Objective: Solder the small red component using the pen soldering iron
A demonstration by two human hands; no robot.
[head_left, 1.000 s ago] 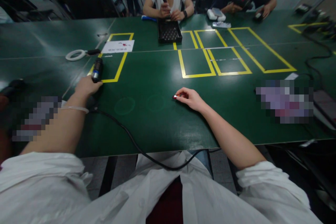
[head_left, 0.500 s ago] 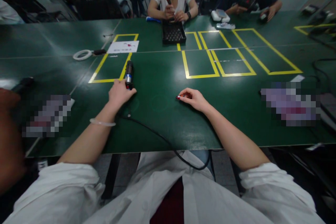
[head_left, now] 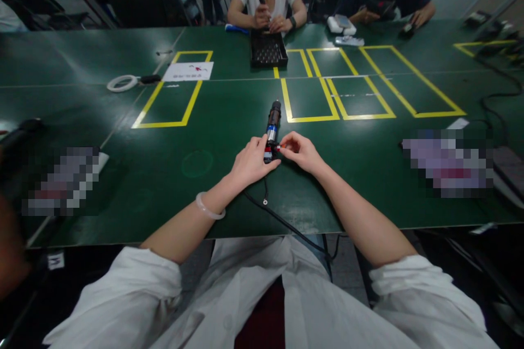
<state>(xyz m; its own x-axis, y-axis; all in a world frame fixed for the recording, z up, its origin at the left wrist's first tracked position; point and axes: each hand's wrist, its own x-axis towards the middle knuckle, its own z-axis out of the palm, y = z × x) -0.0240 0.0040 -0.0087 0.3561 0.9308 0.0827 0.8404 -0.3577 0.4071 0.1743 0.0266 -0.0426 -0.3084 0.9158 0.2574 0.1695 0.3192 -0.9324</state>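
My left hand [head_left: 251, 161] is closed around the near end of a black corded tool with a blue band [head_left: 273, 120], which lies on the green table [head_left: 229, 120] pointing away from me. My right hand [head_left: 301, 151] pinches a small red and silver part [head_left: 279, 146] right against the near end of the tool. Both hands meet at the middle of the table in front of me. The tool's black cable [head_left: 286, 222] runs back over the table's near edge.
Yellow tape rectangles [head_left: 311, 99] mark the table. A white ring with a black lead [head_left: 119, 83] and a white paper sheet [head_left: 188, 71] lie at the far left. A black tray [head_left: 267, 49] sits before a person in white who holds a similar tool; another person sits at the far right.
My left hand has carried the corded tool from the left side of the table to the middle, up against my right hand. My right hand has stayed nearly still with the small part.
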